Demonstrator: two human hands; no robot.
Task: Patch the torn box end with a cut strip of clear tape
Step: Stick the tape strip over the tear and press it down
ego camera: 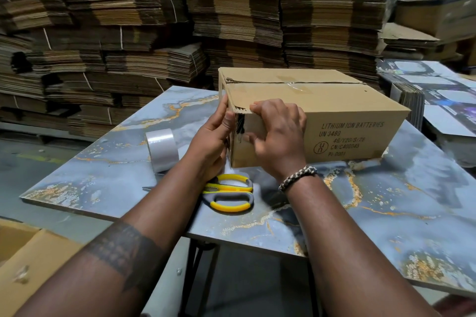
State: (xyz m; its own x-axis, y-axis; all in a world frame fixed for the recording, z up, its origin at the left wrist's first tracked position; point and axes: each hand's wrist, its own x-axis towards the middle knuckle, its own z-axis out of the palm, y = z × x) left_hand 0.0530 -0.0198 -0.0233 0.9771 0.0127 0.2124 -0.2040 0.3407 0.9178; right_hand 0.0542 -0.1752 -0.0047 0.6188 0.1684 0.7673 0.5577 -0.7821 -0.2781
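A brown cardboard box (334,105) printed "LITHIUM ION BATTERIES" lies on the marbled table (412,201). Its near left corner is torn along the top edge, with a shiny strip of clear tape (240,127) over the corner. My left hand (213,136) presses flat against the box's end face, thumb on the corner. My right hand (278,136) lies over the box's front face, fingers pressing beside the tape. A roll of clear tape (162,149) stands to the left. Yellow and grey scissors (229,193) lie shut under my left wrist.
Tall stacks of flattened cardboard (154,33) fill the background behind the table. Printed flat boxes (438,100) are piled at the right. An open carton (31,265) sits on the floor at the lower left.
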